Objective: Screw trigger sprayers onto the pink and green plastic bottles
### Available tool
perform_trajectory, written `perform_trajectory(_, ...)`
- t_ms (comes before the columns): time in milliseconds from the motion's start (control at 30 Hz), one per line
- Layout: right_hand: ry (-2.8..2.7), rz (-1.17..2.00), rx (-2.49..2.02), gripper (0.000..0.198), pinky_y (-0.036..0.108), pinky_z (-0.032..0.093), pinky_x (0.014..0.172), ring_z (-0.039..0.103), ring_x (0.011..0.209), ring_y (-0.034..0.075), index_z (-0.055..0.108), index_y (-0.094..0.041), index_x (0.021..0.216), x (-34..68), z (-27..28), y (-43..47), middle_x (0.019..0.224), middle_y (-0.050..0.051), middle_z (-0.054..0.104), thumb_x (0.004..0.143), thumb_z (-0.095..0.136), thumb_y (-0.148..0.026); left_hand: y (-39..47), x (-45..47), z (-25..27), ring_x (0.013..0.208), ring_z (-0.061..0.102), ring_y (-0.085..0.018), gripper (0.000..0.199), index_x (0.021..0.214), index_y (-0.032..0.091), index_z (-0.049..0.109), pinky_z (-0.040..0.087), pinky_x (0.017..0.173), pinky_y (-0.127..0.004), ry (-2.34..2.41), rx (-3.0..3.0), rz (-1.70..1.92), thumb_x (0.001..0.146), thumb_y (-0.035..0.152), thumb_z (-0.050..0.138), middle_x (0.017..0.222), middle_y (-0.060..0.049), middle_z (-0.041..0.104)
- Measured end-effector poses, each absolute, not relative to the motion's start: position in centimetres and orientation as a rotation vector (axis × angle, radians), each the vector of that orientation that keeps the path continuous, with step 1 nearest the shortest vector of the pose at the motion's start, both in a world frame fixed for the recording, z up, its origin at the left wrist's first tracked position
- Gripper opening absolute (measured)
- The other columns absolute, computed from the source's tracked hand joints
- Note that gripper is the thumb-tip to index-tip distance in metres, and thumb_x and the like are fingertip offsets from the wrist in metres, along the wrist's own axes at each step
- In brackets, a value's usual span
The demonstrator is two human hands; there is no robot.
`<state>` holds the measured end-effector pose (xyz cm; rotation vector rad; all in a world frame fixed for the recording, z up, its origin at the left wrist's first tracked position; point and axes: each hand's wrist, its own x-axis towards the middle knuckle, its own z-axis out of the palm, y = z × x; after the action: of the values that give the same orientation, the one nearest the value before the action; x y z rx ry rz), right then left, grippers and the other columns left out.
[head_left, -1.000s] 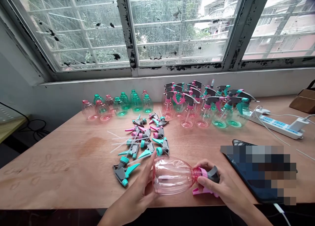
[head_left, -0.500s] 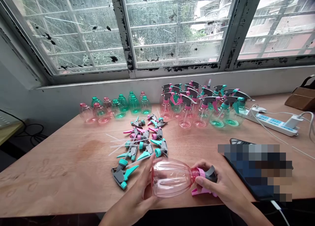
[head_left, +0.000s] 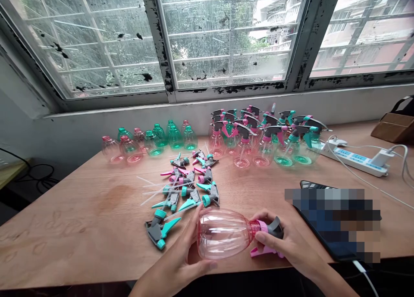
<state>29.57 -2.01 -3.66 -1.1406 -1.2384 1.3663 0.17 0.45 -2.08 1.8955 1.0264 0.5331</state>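
A clear pink spray bottle [head_left: 223,234] lies sideways in the air above the front of the table, its base toward the left. My left hand [head_left: 177,260] is closed round the base, thumb below and fingers at the far side. At the neck, my right hand [head_left: 293,245] grips the pink collar of the grey-and-pink trigger spray head [head_left: 275,228] between thumb and fingers. The pink trigger points down, partly hidden by that hand. Just left of the bottle is a heap of loose trigger spray heads [head_left: 190,192], grey with teal or pink parts and thin clear tubes.
Pink and green bottles without heads [head_left: 174,138] stand at the back left. Bottles fitted with spray heads [head_left: 242,154] crowd the back right. A white power strip [head_left: 359,161] with cables lies at the right, near a dark tablet [head_left: 318,228] and a brown bag [head_left: 393,126].
The view has shifted slightly. Both hands keep their hold on the bottle and spray head; my left thumb sits slightly farther from the bottle's side.
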Motion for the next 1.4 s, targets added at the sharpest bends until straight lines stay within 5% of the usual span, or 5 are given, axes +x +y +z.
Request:
perform_trajectory(233,-1.254,1.351,-1.152,0.039,0.026,0.061,0.058,0.073,0.059,0.019,0.07,-0.019,0.094,29.61,-3.53,-2.04,0.065,-0.003,0.07,0.077,0.082,-0.052,0.44,0.35,-2.39,0.146,0.042,-0.032,0.094,0.159,0.041,-0.007,0.041,0.117,-0.044,0.931,1.861,0.609,0.096,0.025,0.061,0.17,-0.005,0.022)
perform_trajectory(567,-1.272,1.325,-1.183,0.038,0.021,0.056,0.05,0.073,0.059,0.018,0.068,-0.018,0.094,29.7,-3.99,-1.86,0.067,-0.002,0.071,0.079,0.081,-0.051,0.49,-0.15,-2.1,0.157,0.002,-0.031,0.09,0.16,0.038,0.009,0.006,0.126,-0.052,1.02,1.802,0.514,0.092,0.048,0.066,0.172,0.002,0.008)
perform_trajectory(867,-1.269,1.349,-1.171,0.036,0.023,0.056,0.052,0.077,0.062,0.021,0.067,-0.018,0.095,29.74,-4.12,-1.74,0.068,-0.001,0.073,0.082,0.078,-0.049,0.52,0.29,-2.18,0.157,-0.004,-0.025,0.095,0.16,0.036,-0.011,0.014,0.127,-0.044,0.95,1.879,0.553,0.097,0.032,0.061,0.172,0.001,0.004)
perform_trajectory(1067,-1.286,1.326,-1.196,0.035,0.019,0.053,0.048,0.074,0.059,0.017,0.069,-0.018,0.095,29.87,-3.91,-1.75,0.068,-0.002,0.073,0.081,0.081,-0.047,0.57,0.29,-1.64,0.158,-0.001,-0.027,0.095,0.162,0.03,0.003,0.006,0.127,-0.044,1.052,1.84,0.45,0.092,0.042,0.067,0.172,-0.001,0.005)
perform_trajectory(1400,-1.274,1.326,-1.235,0.034,0.017,0.051,0.046,0.075,0.061,0.017,0.068,-0.018,0.095,29.85,-3.7,-1.85,0.068,-0.002,0.074,0.082,0.08,-0.047,0.53,0.25,-2.26,0.156,-0.01,-0.028,0.095,0.161,0.033,-0.006,0.013,0.127,-0.044,0.989,1.824,0.53,0.095,0.04,0.063,0.171,0.003,-0.008)
